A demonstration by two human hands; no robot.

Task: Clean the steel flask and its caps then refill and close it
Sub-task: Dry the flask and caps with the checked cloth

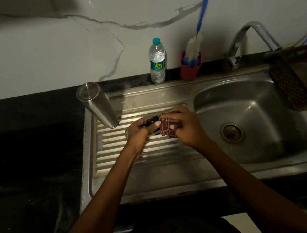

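Presently: steel flask (97,105) inverted on sink drainboard (114,155), left hand (138,131) gripping black cap (152,121), right hand (184,125) clutching maroon cloth (167,127), red cup (190,68) holding bottle brush (194,44), capped water bottle (157,60) on tabletop (23,158).

Dim light, veined marble wall (57,57), black counter (25,168)

Steel flask (97,105) inverted on drainboard; black cap (152,121) held above.
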